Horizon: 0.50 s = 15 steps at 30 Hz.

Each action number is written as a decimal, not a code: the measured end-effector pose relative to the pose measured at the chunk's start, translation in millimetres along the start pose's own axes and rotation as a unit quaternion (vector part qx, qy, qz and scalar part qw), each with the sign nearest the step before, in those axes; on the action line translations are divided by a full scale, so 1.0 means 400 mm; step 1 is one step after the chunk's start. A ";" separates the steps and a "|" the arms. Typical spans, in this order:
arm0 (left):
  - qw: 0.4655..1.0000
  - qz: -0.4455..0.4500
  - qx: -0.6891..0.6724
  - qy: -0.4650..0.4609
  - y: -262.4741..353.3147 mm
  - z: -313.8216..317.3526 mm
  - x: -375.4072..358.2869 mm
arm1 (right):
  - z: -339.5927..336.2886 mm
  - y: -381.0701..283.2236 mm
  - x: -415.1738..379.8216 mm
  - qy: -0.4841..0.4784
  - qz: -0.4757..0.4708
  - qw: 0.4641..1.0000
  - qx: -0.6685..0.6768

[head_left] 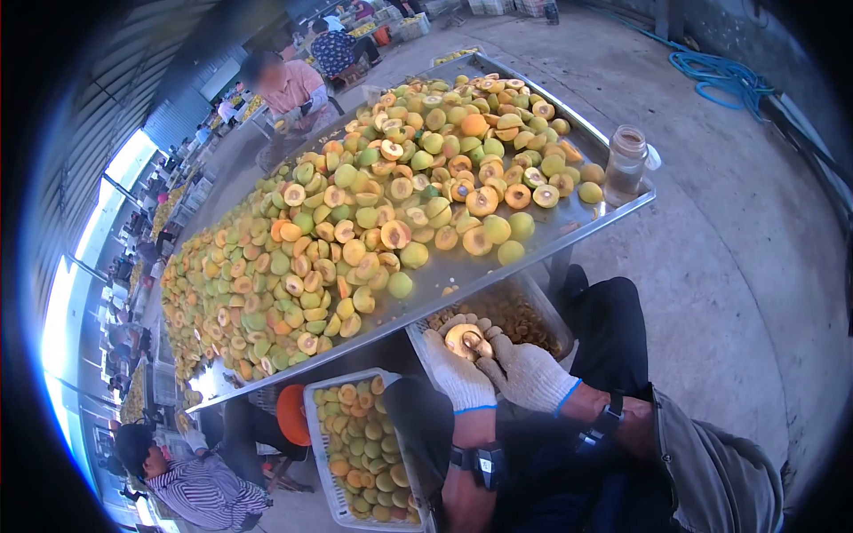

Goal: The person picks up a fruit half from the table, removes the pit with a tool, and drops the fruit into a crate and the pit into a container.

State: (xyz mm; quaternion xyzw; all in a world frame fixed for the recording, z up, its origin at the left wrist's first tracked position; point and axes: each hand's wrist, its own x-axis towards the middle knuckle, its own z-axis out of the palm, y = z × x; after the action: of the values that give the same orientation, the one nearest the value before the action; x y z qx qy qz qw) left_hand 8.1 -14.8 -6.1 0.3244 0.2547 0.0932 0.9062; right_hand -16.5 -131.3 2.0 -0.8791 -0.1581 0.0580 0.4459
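Observation:
Both of my hands wear pale knitted gloves with blue cuffs and meet over a crate (562, 322) holding brown pits and scraps. In the fingers of my left hand (460, 377) sits a halved apricot (459, 339), its cut face up. My right hand (533, 373) is closed, fingertips at the fruit's right edge. A small dark curved shape shows at the apricot's middle, beside the right fingertips; I cannot tell whether it is a tool in that hand. Just beyond my hands, a metal table (435, 289) carries a large heap of halved apricots (355, 222).
A clear jar (626, 164) stands at the table's right corner. Below the table are a white crate (313, 435) of apricot halves and an orange bucket (291, 415). A person in stripes (209, 489) sits at left; another person (298, 89) works across the table. A blue hose (720, 75) lies at right.

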 end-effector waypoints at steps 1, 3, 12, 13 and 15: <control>1.000 -0.003 0.015 0.008 0.002 0.009 -0.003 | -0.003 -0.004 -0.001 0.001 0.001 1.000 0.000; 0.999 -0.007 0.031 0.017 0.000 0.010 -0.004 | -0.011 -0.015 -0.004 -0.018 0.024 1.000 0.007; 0.997 0.043 0.054 -0.038 0.009 -0.011 -0.006 | -0.001 -0.014 0.000 -0.032 0.007 0.999 0.012; 0.996 0.036 0.080 -0.024 0.017 -0.002 -0.011 | -0.004 -0.014 0.000 -0.032 0.008 0.999 0.011; 0.994 0.030 0.106 -0.010 0.028 0.006 -0.019 | -0.009 -0.016 0.001 -0.053 0.026 0.998 0.018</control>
State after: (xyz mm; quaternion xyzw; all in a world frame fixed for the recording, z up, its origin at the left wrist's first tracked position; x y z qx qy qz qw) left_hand 3.0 -9.8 5.7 0.4268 0.2438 0.0899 0.8662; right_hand -16.6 -130.3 9.3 -0.8704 -0.1573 0.1191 0.4511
